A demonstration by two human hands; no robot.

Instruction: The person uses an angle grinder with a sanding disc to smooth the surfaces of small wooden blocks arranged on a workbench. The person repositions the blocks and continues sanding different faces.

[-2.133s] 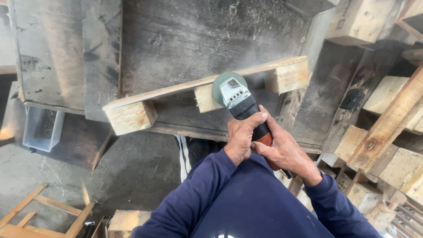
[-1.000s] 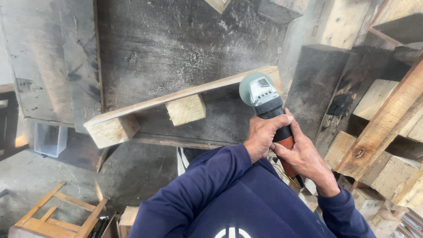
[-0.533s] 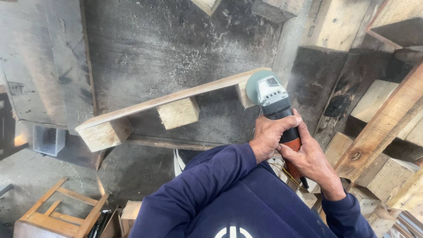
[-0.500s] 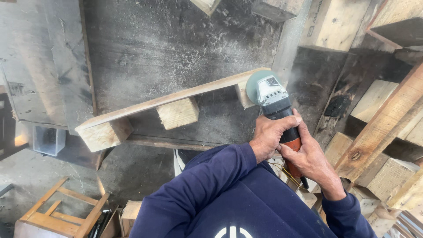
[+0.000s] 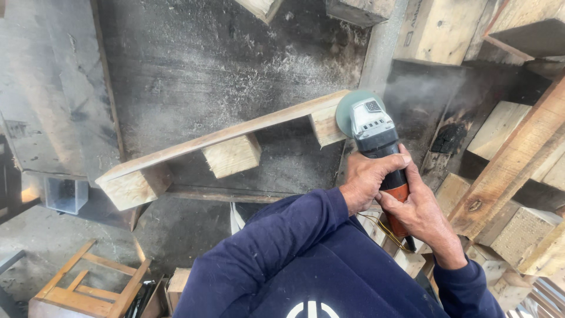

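Gripping the grinder with both hands, I had its green disc pressed against the right end of the pallet plank, just where the rightmost wooden block sat under it. My left hand was wrapped over the black body from the left, fingers clenched around it. My right hand was closed on the orange handle nearer to me, thumb along the top. The tool's long axis ran from my chest up and away, tilted slightly left, so the disc was the farthest point from me and both hands lay behind it.

The plank's long axis crossed that line, running from the disc down and away to the left, with a middle block and a left block beneath. It rested across a dusty grey bench. All of its length lay left of my hands, and my left hand was the nearer one to it. Stacked timber crowded the right side, close by my right forearm.
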